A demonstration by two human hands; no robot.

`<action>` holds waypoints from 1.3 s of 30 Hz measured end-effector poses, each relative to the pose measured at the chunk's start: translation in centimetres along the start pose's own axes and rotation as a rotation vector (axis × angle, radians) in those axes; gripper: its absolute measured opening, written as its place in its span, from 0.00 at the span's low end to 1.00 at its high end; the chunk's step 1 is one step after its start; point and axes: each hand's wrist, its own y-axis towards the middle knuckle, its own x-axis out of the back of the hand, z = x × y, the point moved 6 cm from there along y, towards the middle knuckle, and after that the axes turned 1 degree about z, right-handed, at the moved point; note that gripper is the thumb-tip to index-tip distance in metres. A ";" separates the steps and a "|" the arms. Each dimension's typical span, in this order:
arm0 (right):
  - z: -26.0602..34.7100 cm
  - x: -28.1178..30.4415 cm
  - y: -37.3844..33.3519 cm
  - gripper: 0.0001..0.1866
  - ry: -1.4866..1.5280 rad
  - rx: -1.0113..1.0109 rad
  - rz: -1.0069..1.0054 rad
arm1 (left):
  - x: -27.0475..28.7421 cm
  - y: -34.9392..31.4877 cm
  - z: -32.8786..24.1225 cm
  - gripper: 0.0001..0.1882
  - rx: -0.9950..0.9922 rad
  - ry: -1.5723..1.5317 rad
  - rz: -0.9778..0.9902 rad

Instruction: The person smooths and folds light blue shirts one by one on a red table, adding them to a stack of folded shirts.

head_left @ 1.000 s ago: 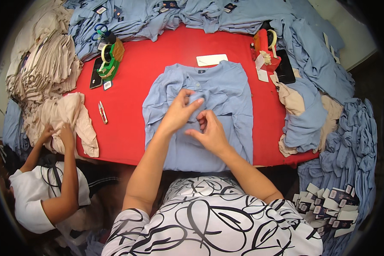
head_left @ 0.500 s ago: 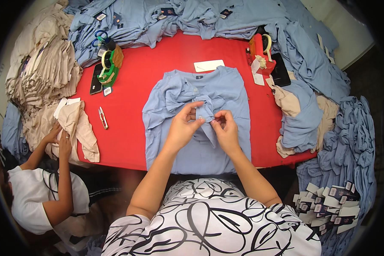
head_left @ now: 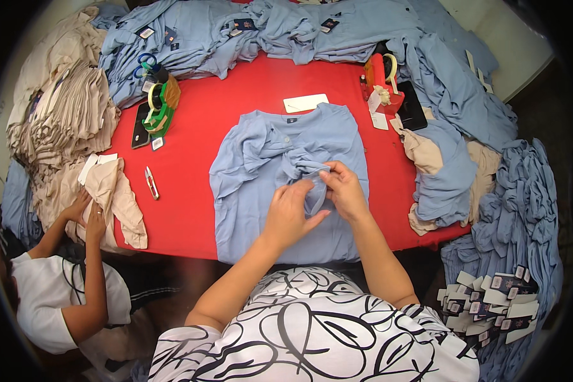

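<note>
A light blue shirt (head_left: 248, 191) lies in front of me, its collar at the far end and a button showing near the neck. Its front placket is lifted and bunched in the middle. My right hand (head_left: 346, 192) pinches the raised placket edge between thumb and fingertips. My left hand (head_left: 290, 213) is at the same strip, fingers curled against the cloth and thumb stretched out beside its lower end. The cloth partly hides the left fingertips. A white card (head_left: 305, 103) lies just beyond the collar.
On the red tabletop (head_left: 191, 210) are thread snips (head_left: 151, 183), a green tape dispenser (head_left: 162, 113), a red tape dispenser (head_left: 383, 83) and dark phones. Blue garments (head_left: 337, 38) and beige garments (head_left: 63, 114) surround it. A co-worker's hands (head_left: 86, 213) touch beige cloth at left.
My right hand has moved up along the placket. My left hand has dropped lower, its thumb now spread from the fingers. The button between the hands has gone out of sight.
</note>
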 end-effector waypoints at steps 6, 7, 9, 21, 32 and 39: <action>0.9 3.7 0.6 0.17 -0.539 0.269 -0.255 | -1.9 -2.8 1.2 0.14 -0.062 0.370 0.236; 3.0 1.8 -0.5 0.14 -0.906 0.520 -0.303 | -1.7 -2.7 0.7 0.12 -0.085 0.389 0.198; 3.9 -0.5 -1.6 0.11 -1.328 0.797 -0.267 | -1.5 -2.7 -0.2 0.12 -0.142 0.417 0.174; -0.2 8.4 5.4 0.07 -0.259 0.333 -0.189 | -2.0 -4.6 -1.6 0.27 0.097 -0.126 0.336; 2.3 9.6 -2.5 0.20 -1.285 0.664 -0.194 | 6.3 -3.3 15.2 0.30 0.239 0.743 0.215; 0.1 6.4 -1.6 0.27 -1.681 0.656 -0.196 | 8.0 -1.1 19.7 0.31 0.269 0.840 0.196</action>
